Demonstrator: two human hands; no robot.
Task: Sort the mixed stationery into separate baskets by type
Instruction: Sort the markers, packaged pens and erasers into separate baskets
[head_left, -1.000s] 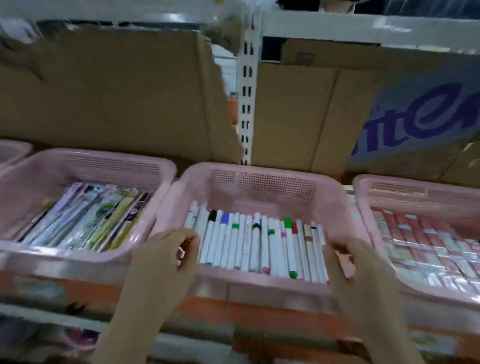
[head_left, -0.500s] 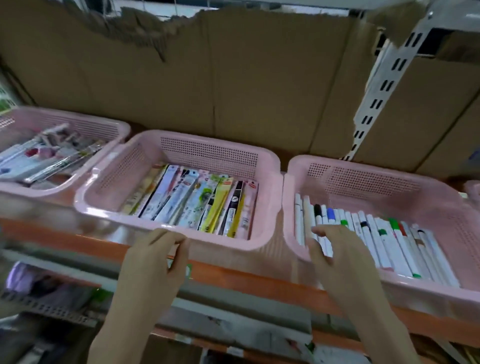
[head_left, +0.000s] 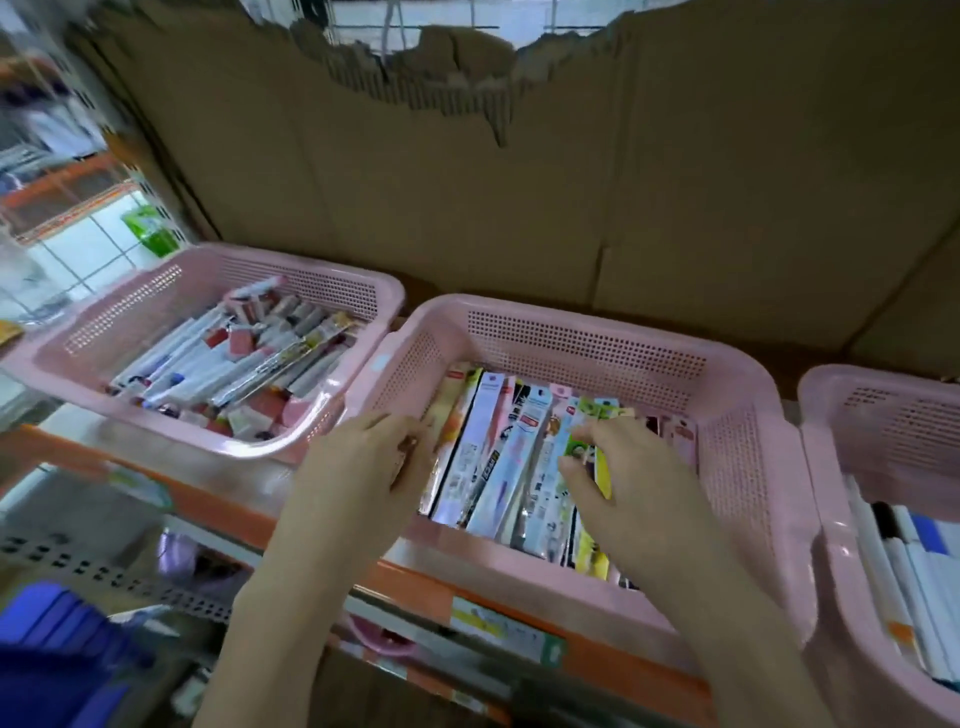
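Both hands, left (head_left: 363, 467) and right (head_left: 628, 478), have moved into the middle basket (head_left: 582, 332), on the packets (head_left: 498, 452).

torn cardboard sheet (head_left: 467, 197) behind | orange shelf rail (head_left: 415, 577) in front | blue object (head_left: 57, 639) lower left

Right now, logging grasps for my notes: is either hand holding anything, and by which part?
The right hand pinches a green-printed packet near its upper end. The left hand touches the packets' left edge; a grip cannot be told.
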